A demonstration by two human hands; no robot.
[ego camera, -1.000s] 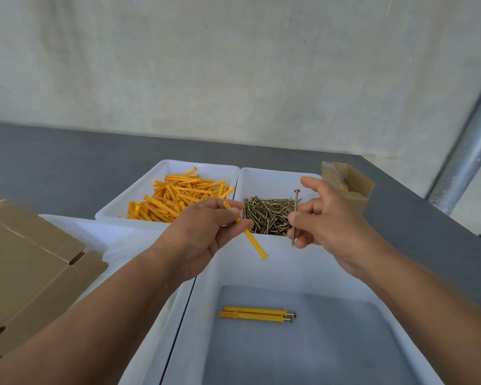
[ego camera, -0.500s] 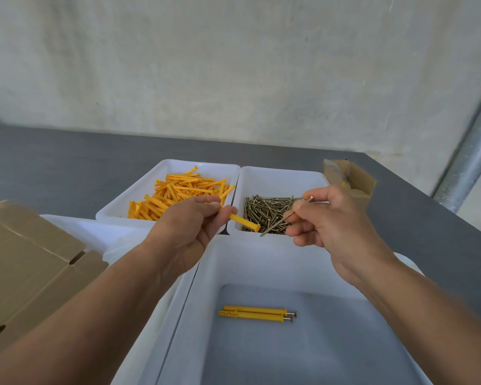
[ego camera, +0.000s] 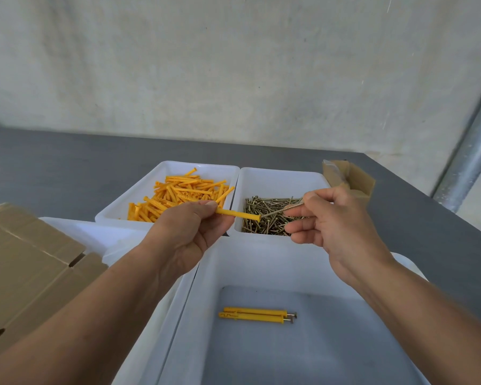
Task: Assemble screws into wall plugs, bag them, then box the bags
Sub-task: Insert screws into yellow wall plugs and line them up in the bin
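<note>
Grey table [ego camera: 67,168] against a pale wall [ego camera: 233,65], left hand [ego camera: 189,232] pinching a yellow plug [ego camera: 238,214] nearly level, right hand [ego camera: 336,226] pinching a screw [ego camera: 278,213], tip at the plug's open end, two finished plugs [ego camera: 257,316] lying in the near white tub [ego camera: 261,262].

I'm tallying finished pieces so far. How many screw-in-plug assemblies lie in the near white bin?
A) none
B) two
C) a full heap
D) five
B: two assemblies, yellow plugs with screw heads showing at their right ends, lie side by side on the floor of the near white bin.
</note>
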